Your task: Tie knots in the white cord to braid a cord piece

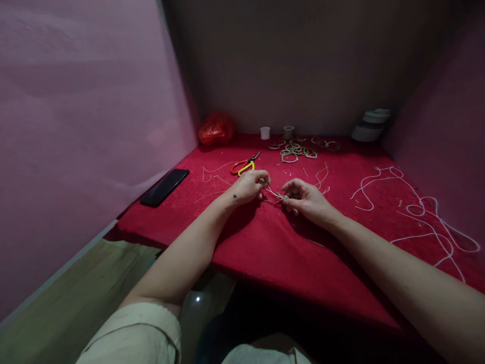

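Note:
My left hand (252, 185) and my right hand (303, 198) rest close together on the red cloth of the table (265, 237). Both are closed in a pinch on a thin pale cord piece (276, 193) that runs between them. The left fingers grip its left end, the right fingers its knotted right end. Scissors with orange and yellow handles (244, 165) lie just beyond my left hand.
A black phone (165, 186) lies at the table's left edge. A pile of finished cord rings (297, 150), two small cups (276, 132), a red bag (215, 129) and stacked white bowls (371, 125) sit at the back. Long white cord (417, 210) sprawls on the right. Pink walls close in.

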`<state>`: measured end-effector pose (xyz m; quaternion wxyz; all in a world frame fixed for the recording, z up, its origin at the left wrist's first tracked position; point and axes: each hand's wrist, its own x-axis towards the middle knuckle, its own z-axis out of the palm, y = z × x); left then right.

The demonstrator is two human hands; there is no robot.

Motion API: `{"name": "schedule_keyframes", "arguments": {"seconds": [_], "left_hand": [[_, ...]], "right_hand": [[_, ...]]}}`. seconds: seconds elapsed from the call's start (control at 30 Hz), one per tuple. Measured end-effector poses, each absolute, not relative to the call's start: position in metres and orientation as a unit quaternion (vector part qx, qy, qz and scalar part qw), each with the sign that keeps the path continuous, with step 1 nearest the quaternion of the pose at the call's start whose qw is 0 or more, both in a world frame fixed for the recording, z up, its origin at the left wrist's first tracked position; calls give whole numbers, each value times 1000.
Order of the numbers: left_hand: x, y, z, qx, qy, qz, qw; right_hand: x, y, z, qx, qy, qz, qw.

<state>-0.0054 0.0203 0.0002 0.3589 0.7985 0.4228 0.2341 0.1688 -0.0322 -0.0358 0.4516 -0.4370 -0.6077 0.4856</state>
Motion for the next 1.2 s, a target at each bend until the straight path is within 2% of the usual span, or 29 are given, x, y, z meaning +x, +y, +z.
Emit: {"name": "schedule_keyframes", "arguments": {"seconds": [0.27,0.63,0.87,1.2], "left_hand": [[0,22,-5,772,431,199,423],[6,27,-15,792,372,176,451],[0,26,-9,752,364,143,531],[9,21,-16,799,391,206,409]], "right_hand": [[170,-32,-37,-434,-604,493,450],[170,-29,-41,-442,-596,486,462],[168,-29,-37,-457,-596,482,452],[166,-26,-38,-484,-591,481,429]]}}
